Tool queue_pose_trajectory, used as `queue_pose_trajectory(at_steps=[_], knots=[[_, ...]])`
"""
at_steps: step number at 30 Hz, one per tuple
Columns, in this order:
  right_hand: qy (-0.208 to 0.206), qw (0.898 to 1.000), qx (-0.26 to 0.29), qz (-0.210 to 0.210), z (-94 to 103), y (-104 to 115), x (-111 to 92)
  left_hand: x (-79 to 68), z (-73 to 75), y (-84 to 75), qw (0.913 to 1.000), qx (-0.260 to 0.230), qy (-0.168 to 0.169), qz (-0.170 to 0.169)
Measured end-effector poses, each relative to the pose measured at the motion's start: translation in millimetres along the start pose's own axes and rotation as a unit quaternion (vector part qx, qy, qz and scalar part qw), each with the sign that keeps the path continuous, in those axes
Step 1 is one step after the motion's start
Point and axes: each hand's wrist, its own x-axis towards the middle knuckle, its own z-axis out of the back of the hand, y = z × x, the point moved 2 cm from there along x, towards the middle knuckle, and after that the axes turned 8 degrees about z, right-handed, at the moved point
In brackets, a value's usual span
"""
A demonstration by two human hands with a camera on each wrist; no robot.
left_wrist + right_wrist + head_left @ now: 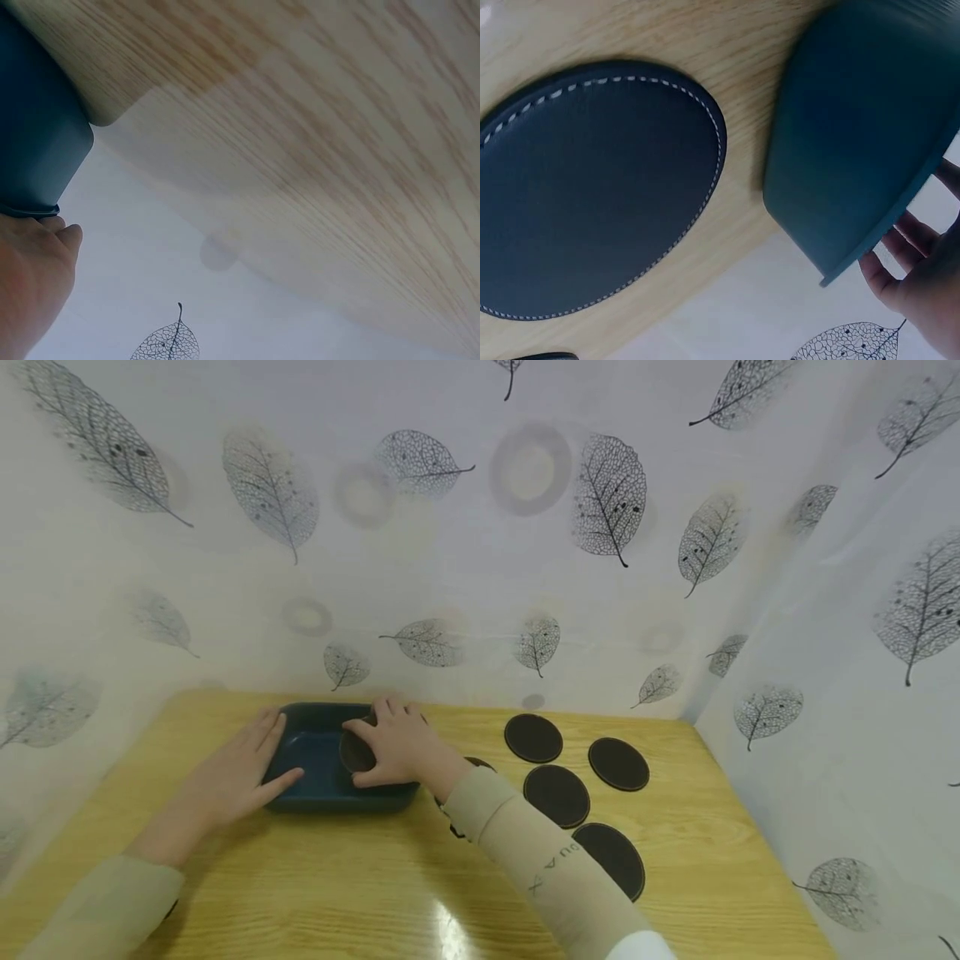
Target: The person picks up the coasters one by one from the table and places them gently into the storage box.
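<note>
A dark blue-green rectangular basin stands on the wooden table. My left hand rests at its left rim, fingers straight along the edge and thumb stretched over the front left corner. My right hand is over the basin's right side and grips a dark round coaster by its edge, tilted inside the basin. Part of that coaster is hidden by the hand. In the right wrist view, the right fingers show at the basin's rim, and the held coaster is out of sight.
Right of the basin lie several dark stitched coasters on the table, among them a near coaster and a back coaster. The right forearm partly covers two of them. A leaf-patterned curtain hangs behind and at the right.
</note>
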Motion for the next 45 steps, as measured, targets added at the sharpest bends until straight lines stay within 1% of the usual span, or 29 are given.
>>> queue_pose_trajectory(at_steps=[6, 11, 20, 24, 28, 33, 36, 41, 45], knots=[[0.005, 1.000, 0.002, 0.002, -1.9, 1, 1, 1.4, 0.2, -0.6, 1.0000, -0.003, 0.000, 0.001], [-0.001, 1.000, -0.002, 0.004, -1.7, -1, -1, 2.9, 1.0, -1.1, 1.0000, -0.005, -0.001, 0.002], [-0.016, 1.000, 0.022, 0.007, -0.5, -16, -14, 3.2, 2.1, -2.0, 0.9999, 0.002, -0.012, -0.003], [-0.029, 0.999, 0.025, 0.006, 0.3, -26, -24, 1.2, 1.6, -2.3, 0.9999, 0.004, -0.014, -0.007], [-0.033, 0.998, 0.050, 0.002, 2.6, -37, -38, -0.4, 0.0, -2.3, 0.9999, 0.000, -0.014, -0.009], [-0.035, 0.995, 0.093, -0.014, 3.0, -51, -56, -0.2, -1.3, -2.2, 0.9999, -0.003, -0.013, -0.008], [-0.040, 0.993, 0.109, -0.022, 2.5, -59, -67, -0.7, -1.4, -2.1, 0.9999, -0.002, -0.015, -0.009], [-0.046, 0.994, 0.090, -0.030, -1.7, -70, -84, -2.1, -1.2, -1.7, 0.9999, -0.009, -0.012, -0.005], [-0.053, 0.995, 0.085, -0.026, -9.0, -75, -95, -3.4, -0.5, -1.4, 0.9998, -0.019, -0.010, -0.002]])
